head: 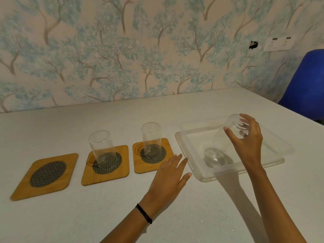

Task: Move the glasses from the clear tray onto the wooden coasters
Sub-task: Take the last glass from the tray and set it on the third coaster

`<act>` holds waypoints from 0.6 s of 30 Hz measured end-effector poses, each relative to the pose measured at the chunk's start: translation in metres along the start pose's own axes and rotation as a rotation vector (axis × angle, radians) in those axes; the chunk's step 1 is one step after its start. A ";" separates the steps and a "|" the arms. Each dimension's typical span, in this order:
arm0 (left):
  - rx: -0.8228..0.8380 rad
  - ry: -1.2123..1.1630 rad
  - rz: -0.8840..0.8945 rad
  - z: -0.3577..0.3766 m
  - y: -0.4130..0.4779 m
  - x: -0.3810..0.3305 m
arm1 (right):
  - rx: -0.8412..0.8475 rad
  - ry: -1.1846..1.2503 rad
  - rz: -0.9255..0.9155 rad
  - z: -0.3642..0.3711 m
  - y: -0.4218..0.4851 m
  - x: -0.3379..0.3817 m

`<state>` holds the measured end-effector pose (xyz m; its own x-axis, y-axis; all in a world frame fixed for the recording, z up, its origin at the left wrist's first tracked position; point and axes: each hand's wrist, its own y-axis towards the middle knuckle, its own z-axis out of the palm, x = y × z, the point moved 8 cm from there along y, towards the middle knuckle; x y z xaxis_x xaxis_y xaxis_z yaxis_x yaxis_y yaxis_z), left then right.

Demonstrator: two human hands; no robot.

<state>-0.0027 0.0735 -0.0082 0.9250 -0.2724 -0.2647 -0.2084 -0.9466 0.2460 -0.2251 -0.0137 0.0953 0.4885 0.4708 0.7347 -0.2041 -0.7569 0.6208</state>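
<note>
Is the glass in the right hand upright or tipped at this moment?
Tipped. The glass leans in the right hand, rim up and away, base low over the clear tray; whether the base touches the tray, cannot tell.

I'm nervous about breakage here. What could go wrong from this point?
The right hand pinches the last glass only near its rim, tilted over the clear tray, so it might slip. The empty coaster is farthest left, and carrying the glass there could clip the two standing glasses.

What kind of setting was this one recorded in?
Probably a room in a home: tree-patterned wallpaper, a wall socket plate, a blue chair at a white table.
</note>
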 end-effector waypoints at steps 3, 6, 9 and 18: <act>-0.023 -0.005 -0.016 -0.010 -0.016 0.020 | 0.027 0.048 -0.012 0.012 -0.012 0.023; -0.048 -0.031 -0.049 -0.020 -0.032 0.043 | 0.056 0.082 -0.026 0.023 -0.023 0.042; -0.079 -0.042 -0.095 -0.032 -0.049 0.068 | 0.099 0.105 -0.033 0.036 -0.034 0.059; -0.231 -0.021 -0.218 -0.095 -0.104 0.151 | 0.301 0.167 -0.065 0.096 -0.078 0.107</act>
<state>0.1888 0.1471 0.0152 0.9327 -0.0730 -0.3531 0.0741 -0.9196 0.3858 -0.0756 0.0528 0.0990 0.3420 0.5715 0.7460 0.0944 -0.8107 0.5778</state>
